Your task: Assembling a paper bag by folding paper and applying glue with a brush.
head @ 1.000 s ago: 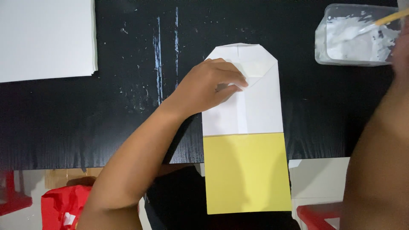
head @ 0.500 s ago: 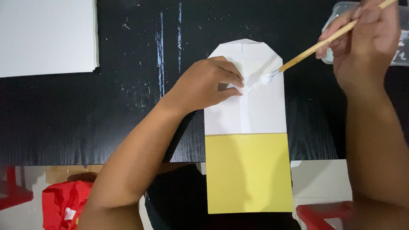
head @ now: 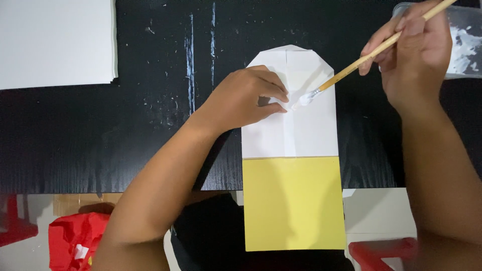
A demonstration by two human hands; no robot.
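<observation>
At the bottom of the frame, the yellow part of the folded paper [head: 293,203] hangs off the edge of the black worktop [head: 100,140]. Higher up, the left hand [head: 246,98] presses flat on its white part, fingers bent, holding nothing. The right hand [head: 416,55] pinches a paintbrush [head: 371,52], its gluey tip touching the paper. Too much glue could smear onto the left fingers. In the upper right sits a glue tub [head: 464,42], and in the upper left a stack of white sheets [head: 55,42].
</observation>
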